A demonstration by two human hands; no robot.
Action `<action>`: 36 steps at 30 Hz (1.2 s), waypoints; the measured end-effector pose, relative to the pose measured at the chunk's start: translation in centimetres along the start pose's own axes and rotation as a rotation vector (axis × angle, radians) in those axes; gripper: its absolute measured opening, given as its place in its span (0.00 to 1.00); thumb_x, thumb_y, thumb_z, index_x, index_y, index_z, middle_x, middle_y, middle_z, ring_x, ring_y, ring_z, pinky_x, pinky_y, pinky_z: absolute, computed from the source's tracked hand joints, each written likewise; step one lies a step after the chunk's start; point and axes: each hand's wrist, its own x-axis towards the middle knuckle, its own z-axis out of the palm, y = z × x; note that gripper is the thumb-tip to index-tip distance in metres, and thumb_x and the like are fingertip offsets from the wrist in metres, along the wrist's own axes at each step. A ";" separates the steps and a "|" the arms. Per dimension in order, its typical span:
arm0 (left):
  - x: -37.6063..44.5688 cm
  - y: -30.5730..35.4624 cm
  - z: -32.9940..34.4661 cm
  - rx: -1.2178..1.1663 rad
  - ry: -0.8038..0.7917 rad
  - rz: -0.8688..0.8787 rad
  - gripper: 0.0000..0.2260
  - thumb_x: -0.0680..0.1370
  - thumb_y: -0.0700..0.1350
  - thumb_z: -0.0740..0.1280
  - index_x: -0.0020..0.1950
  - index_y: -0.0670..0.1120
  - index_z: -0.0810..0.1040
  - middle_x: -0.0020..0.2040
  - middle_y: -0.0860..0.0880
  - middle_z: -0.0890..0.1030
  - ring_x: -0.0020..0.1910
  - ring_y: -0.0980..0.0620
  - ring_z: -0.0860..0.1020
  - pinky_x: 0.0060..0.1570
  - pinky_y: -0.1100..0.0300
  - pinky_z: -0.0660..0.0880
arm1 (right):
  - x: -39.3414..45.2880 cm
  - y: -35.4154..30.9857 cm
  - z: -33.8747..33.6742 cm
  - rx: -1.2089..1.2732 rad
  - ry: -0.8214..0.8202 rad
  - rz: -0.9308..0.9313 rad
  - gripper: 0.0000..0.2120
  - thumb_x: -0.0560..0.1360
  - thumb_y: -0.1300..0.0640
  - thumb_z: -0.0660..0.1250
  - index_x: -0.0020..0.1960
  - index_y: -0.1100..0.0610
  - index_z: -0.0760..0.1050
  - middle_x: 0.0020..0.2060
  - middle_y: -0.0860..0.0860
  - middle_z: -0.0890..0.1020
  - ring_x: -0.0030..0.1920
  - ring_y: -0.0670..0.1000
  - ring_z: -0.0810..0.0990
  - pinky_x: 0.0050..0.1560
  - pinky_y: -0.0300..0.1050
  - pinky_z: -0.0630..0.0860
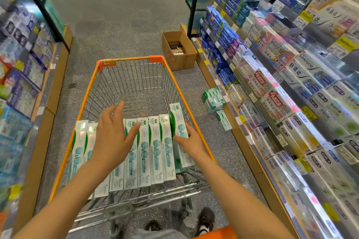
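The left hand (114,136) is being held flat and wide open above the row of toothpaste boxes (155,151), with the fingers spread and nothing being gripped. The right hand (189,141) is being held with fingers nearly straight and the thumb spread, over the lower part of the rightmost box (179,118). No finger is being curled round it, and whether contact is being made cannot be told. The row is being carried in the near end of the shopping cart (88,101), with the boxes laid side by side, long edges touching, and pointed along the cart. The rightmost box is being carried higher than the others and tilted towards the right wire wall, just inside the orange rim. Beyond the row, only bare wire is being shown in the far half of the basket. The cart is being flanked by the left shelf (25,83) and the right shelf (291,106), with a strip of floor (120,15) being shown on each side. In the right strip, a stack of matching boxes (212,99) and a single box (223,120) are being supported by the floor at the shelf base, near the cart's right rim but apart from it. An open cardboard carton (178,50) is being supported by the floor beyond the cart's far right corner, beside the shelf base. Ahead of the cart, open aisle floor is being shown.
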 end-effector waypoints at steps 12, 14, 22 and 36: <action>-2.6 -5.4 2.9 0.353 -0.116 0.024 0.28 0.78 0.58 0.61 0.67 0.37 0.71 0.58 0.33 0.75 0.60 0.30 0.71 0.57 0.35 0.71 | 3.8 6.1 2.7 -0.006 -0.023 0.112 0.26 0.77 0.60 0.66 0.74 0.54 0.64 0.65 0.54 0.75 0.64 0.56 0.75 0.64 0.57 0.72; -2.6 -4.8 3.2 0.380 -0.092 0.061 0.25 0.76 0.52 0.67 0.66 0.36 0.71 0.57 0.33 0.75 0.60 0.30 0.72 0.57 0.35 0.71 | 4.1 6.4 2.5 -0.048 -0.059 0.121 0.28 0.77 0.57 0.65 0.75 0.52 0.61 0.69 0.54 0.71 0.67 0.57 0.71 0.67 0.59 0.69; -0.9 2.9 3.2 0.492 -0.106 0.204 0.21 0.64 0.43 0.78 0.54 0.38 0.80 0.40 0.42 0.81 0.35 0.40 0.80 0.28 0.51 0.76 | 0.5 -1.9 -6.1 -0.750 -0.052 -0.269 0.27 0.77 0.55 0.65 0.73 0.56 0.60 0.65 0.57 0.71 0.63 0.58 0.72 0.58 0.50 0.72; 7.3 31.5 22.7 0.386 0.010 0.570 0.13 0.69 0.48 0.66 0.49 0.41 0.79 0.36 0.43 0.79 0.31 0.40 0.79 0.26 0.52 0.75 | 0.5 6.6 -44.8 -1.068 0.409 -0.372 0.14 0.71 0.52 0.66 0.54 0.57 0.79 0.40 0.52 0.81 0.36 0.56 0.80 0.25 0.47 0.74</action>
